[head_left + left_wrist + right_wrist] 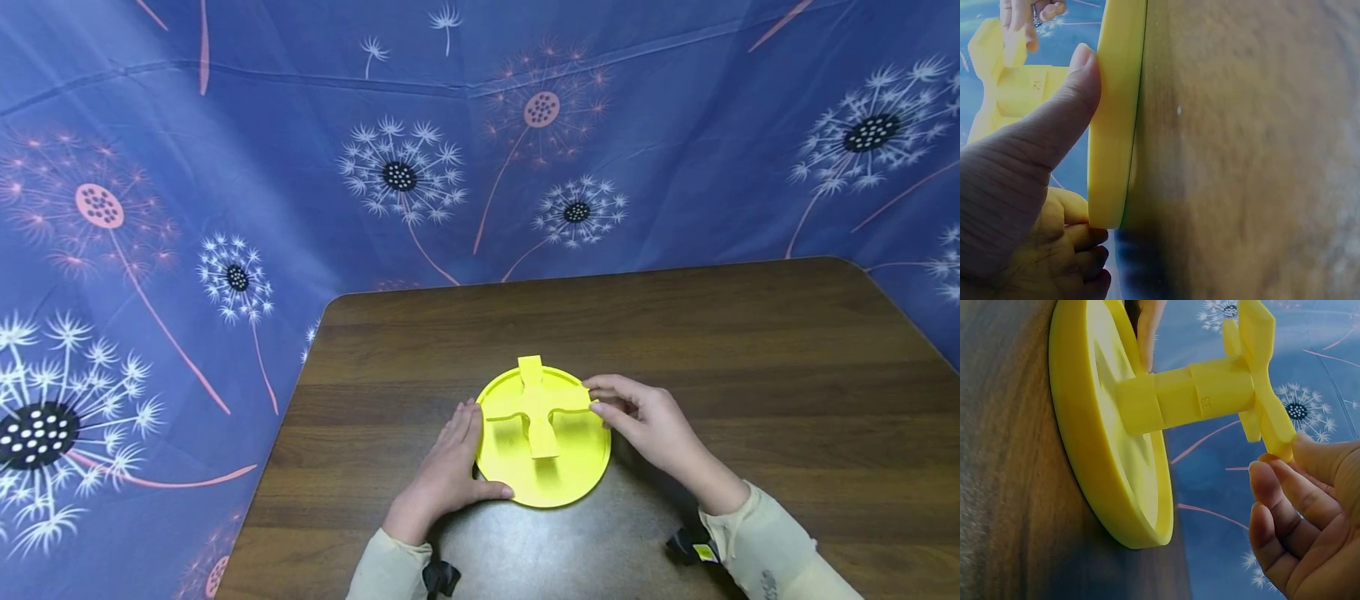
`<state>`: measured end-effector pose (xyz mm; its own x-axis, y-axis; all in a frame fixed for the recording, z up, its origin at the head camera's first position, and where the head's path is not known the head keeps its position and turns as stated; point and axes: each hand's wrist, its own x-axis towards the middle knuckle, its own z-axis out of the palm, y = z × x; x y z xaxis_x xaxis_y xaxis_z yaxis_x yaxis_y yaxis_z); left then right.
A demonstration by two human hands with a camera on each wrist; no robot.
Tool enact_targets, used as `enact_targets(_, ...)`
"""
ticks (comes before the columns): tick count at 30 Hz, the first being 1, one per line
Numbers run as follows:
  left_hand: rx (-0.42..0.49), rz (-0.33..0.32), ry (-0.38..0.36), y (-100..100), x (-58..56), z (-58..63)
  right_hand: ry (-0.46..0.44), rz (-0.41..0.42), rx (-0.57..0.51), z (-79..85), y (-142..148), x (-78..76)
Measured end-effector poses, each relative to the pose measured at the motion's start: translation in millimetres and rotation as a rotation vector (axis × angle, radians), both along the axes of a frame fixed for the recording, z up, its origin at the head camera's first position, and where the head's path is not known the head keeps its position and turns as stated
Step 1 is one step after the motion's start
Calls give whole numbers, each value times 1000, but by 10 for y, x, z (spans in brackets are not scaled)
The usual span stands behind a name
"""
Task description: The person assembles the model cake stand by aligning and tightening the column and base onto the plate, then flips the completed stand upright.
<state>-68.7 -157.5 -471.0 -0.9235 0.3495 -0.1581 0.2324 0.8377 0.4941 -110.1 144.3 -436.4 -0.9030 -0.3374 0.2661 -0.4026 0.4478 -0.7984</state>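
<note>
A yellow round base (573, 471) with a raised rim rests on the table. From its middle a yellow post (1179, 400) stands up, marked with small digits. On top of the post sits a yellow cross-shaped piece (537, 417) with several arms. My left hand (448, 467) holds the base at its near left side, fingers along the rim and thumb at the front edge. In the left wrist view that thumb (1066, 119) lies against the rim. My right hand (654, 423) pinches the end of the cross piece's right arm between thumb and fingers.
The brown wooden table (750, 350) extends around the base on all sides. Behind it and to its left hangs a blue cloth (300, 183) with dandelion prints. A small black device (441, 577) is at the left wrist, another black device (684, 547) at the right.
</note>
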Motion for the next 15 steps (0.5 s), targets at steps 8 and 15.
enact_targets(8, -3, 0, 0, -10, -6, -9, -33, 17, -49, -4, -10, 116)
enact_targets(15, -6, -7, 19, -8, -7, -11, 9, 75, -76, -11, -108, 203)
